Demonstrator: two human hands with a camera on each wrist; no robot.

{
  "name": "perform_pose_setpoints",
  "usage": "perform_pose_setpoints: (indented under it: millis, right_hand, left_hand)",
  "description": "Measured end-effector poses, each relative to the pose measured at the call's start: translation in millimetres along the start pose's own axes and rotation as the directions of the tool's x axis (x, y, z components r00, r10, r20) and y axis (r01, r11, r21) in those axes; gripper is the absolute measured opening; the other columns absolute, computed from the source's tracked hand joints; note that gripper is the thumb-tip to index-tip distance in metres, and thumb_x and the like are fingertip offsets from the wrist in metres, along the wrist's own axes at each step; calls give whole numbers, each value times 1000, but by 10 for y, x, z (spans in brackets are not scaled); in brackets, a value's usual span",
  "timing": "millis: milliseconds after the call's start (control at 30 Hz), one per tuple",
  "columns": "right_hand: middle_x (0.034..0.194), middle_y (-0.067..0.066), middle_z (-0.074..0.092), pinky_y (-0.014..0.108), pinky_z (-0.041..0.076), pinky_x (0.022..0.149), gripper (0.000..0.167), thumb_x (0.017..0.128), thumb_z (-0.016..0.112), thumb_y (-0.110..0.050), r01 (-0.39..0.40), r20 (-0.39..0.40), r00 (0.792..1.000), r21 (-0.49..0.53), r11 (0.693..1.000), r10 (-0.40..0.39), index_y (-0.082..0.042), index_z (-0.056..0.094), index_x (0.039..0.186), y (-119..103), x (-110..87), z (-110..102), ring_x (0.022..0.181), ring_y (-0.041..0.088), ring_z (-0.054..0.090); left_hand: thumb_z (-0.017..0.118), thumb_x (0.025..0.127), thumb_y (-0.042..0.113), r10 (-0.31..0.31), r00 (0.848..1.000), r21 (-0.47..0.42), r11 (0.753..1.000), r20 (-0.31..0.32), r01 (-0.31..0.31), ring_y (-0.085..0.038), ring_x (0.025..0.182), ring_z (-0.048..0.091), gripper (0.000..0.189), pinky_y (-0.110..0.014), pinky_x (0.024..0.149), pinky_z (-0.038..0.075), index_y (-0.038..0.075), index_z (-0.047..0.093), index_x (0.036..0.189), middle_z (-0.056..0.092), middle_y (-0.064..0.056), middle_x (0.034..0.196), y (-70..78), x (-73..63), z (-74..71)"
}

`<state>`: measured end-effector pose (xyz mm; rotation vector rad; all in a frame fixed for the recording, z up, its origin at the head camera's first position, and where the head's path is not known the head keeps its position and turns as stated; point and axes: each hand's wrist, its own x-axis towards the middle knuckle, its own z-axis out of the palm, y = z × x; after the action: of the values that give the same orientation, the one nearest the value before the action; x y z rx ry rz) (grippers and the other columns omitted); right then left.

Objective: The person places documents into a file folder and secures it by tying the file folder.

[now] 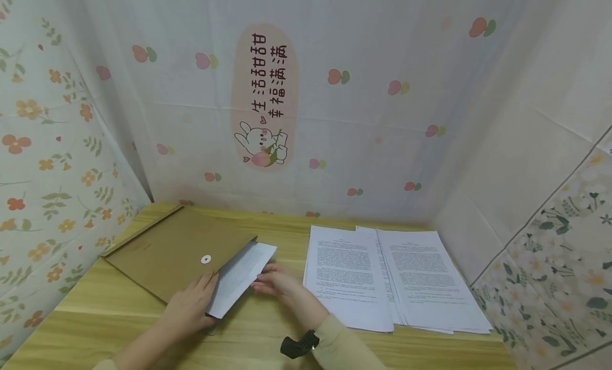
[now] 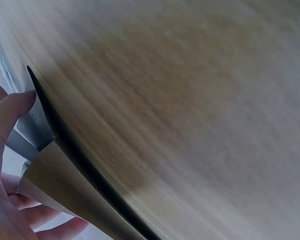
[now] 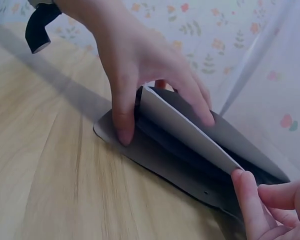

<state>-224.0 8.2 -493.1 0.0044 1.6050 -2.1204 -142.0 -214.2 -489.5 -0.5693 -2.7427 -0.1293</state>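
Note:
A brown document envelope with a white round button lies on the left of the table, its mouth facing right. White printed papers stick partly out of the mouth. My left hand grips the envelope at its near mouth edge; in the right wrist view the left hand's thumb lies outside one flap and its fingers reach over the papers. At the papers' outer edge, my right hand pinches near the corner, its fingers seen close up. How far the papers reach inside is hidden.
Two overlapping stacks of printed paper, a left stack and a right stack, lie on the right of the wooden table. Patterned curtains enclose the table. A black strap is on the right wrist.

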Motion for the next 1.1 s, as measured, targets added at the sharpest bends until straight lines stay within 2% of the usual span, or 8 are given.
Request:
perform_pose_setpoints:
  millis: [233, 467, 700, 833, 1100]
  right_hand:
    - [87, 21, 63, 33, 56, 75, 25, 89, 54, 13, -18, -27, 999, -19, 1000, 18, 11, 50, 113, -28, 106, 186, 83, 32, 69]
    - [87, 20, 62, 34, 56, 75, 27, 88, 54, 15, -33, -70, 997, 1, 999, 33, 12, 48, 114, -22, 232, 317, 82, 32, 69]
    - [78, 16, 66, 31, 57, 67, 14, 87, 58, 12, -20, -86, 996, -36, 999, 17, 8, 55, 100, 3, 295, 422, 71, 23, 69]
    - [71, 14, 65, 29, 57, 63, 10, 86, 59, 12, -12, -111, 994, -63, 998, 5, 8, 57, 95, 40, 344, 470, 67, 21, 68]
    - [77, 19, 67, 34, 57, 70, 14, 89, 54, 12, -24, -126, 992, -12, 1000, 23, 15, 59, 102, 63, 400, 525, 72, 26, 69]
  left_hand:
    - [89, 50, 44, 40, 997, 18, 999, -58, -39, -38, 98, 61, 101, -44, 60, 55, -12, 52, 126, 55, -23, 122, -29, -1, 32]
    - [89, 53, 45, 26, 999, 8, 1000, -18, -26, -38, 101, 60, 101, -46, 62, 55, -11, 50, 128, 54, -22, 125, -28, -1, 20]
    - [88, 55, 44, 1, 1000, -7, 1000, 23, -1, -40, 106, 58, 100, -48, 64, 55, -11, 49, 130, 52, -24, 128, -23, -1, 11]
    - [88, 55, 45, 3, 1000, -9, 1000, 21, -3, -40, 105, 58, 100, -48, 64, 55, -11, 50, 129, 52, -24, 127, -24, -2, 12]
    - [88, 55, 45, 14, 1000, -15, 1000, 1, -14, -39, 100, 60, 99, -47, 63, 55, -11, 51, 128, 54, -24, 125, -29, -9, 30]
